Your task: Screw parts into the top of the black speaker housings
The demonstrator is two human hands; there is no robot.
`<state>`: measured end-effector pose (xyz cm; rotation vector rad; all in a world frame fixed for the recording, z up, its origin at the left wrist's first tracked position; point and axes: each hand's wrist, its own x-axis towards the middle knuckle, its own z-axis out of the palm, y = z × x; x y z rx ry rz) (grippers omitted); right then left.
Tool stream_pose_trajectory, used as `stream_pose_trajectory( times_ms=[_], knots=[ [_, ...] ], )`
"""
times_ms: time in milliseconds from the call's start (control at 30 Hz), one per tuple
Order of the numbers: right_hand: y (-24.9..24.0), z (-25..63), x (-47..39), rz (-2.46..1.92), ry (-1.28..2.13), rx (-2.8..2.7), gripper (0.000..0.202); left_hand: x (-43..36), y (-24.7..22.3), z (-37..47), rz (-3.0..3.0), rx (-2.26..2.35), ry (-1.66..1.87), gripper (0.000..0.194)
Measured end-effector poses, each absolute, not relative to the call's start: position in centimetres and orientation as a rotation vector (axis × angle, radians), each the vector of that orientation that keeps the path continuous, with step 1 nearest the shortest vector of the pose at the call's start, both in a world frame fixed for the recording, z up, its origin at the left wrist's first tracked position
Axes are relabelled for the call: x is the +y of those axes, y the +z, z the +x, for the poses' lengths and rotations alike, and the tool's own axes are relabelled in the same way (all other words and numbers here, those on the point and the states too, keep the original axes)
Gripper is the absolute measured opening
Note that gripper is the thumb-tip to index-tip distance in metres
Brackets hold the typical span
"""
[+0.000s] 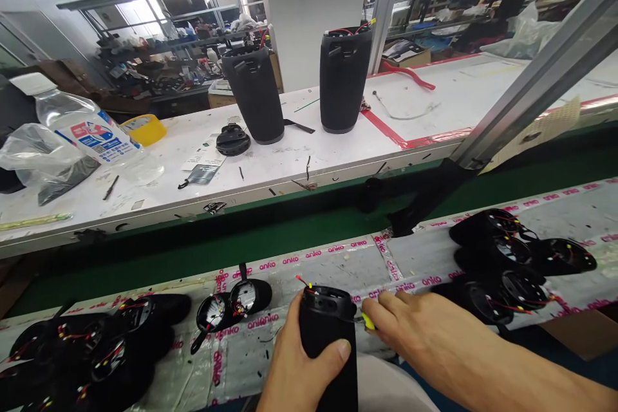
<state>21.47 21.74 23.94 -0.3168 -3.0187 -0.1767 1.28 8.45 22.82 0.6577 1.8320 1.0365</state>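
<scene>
A black speaker body [328,335] stands upright near the lower middle, its open top showing a red and yellow wire end. My left hand [302,360] is wrapped round it, with the thumb across its front. Just right of its top rim, my right hand [405,325] is closed on a small yellow tool [368,320]; most of the tool is hidden in the fingers. On the white shelf beyond stand two more black speaker bodies, one at the left [255,96] and one at the right [344,84]. A round black part [233,140] lies beside the left one.
Black speaker bodies with wires lie on the taped bench at the left [106,354] and right [506,257]. A water bottle [91,125], yellow tape roll [143,129] and red-handled tool [410,75] are on the shelf [290,164]. A metal post [531,77] slants at the right.
</scene>
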Motion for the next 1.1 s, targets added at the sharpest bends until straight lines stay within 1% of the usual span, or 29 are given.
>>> stream_pose_trajectory(
  times_ms=[233, 333, 400, 433, 500, 567, 600, 667, 767, 867, 933, 1033, 1100],
  knots=[
    [24.8, 21.1, 21.1, -0.276, -0.294, -3.069, 0.039, 8.0, 22.5, 1.5, 0.667, 1.846, 1.049, 0.098],
    [24.5, 20.9, 20.8, -0.324, -0.262, -3.065, 0.036, 7.9, 22.2, 1.6, 0.691, 1.880, 1.033, 0.095],
    [24.5, 20.9, 21.0, -0.323, -0.178, -3.071, 0.034, 7.9, 22.0, 1.5, 0.678, 1.884, 1.038, 0.097],
    [24.6, 20.9, 21.2, -0.326, -0.091, -3.060, 0.031, 7.9, 22.0, 1.4, 0.661, 1.859, 1.058, 0.099],
    [25.0, 21.2, 21.8, -0.385, 0.200, -2.969, 0.022, 8.1, 22.1, 1.2, 0.627, 1.784, 1.105, 0.102],
    [25.4, 21.6, 22.4, -0.515, 0.531, -2.756, 0.013, 8.3, 22.2, 1.0, 0.620, 1.708, 1.139, 0.098],
    [25.6, 21.7, 22.6, -0.598, 0.660, -2.639, 0.015, 8.4, 22.3, 1.0, 0.628, 1.681, 1.149, 0.095],
    [25.6, 21.7, 22.8, -0.708, 0.824, -2.485, 0.019, 8.7, 22.5, 1.0, 0.649, 1.647, 1.164, 0.090],
    [25.0, 20.7, 22.5, -0.792, 1.044, -2.408, 0.022, 8.8, 22.5, 1.3, 0.658, 1.651, 1.169, 0.089],
    [23.5, 19.2, 22.1, -0.890, 1.363, -2.268, 0.032, 8.4, 22.3, 1.2, 0.618, 1.709, 1.133, 0.091],
    [21.9, 18.3, 22.0, -0.959, 1.601, -2.074, 0.038, 8.0, 22.1, 0.8, 0.570, 1.676, 1.116, 0.087],
    [19.2, 17.5, 22.2, -0.941, 1.974, -1.662, 0.049, 7.8, 21.7, 0.1, 0.552, 1.400, 1.149, 0.084],
    [17.7, 17.0, 22.2, -0.897, 2.119, -1.455, 0.056, 8.2, 21.3, 0.1, 0.521, 1.161, 1.201, 0.086]
  ],
)
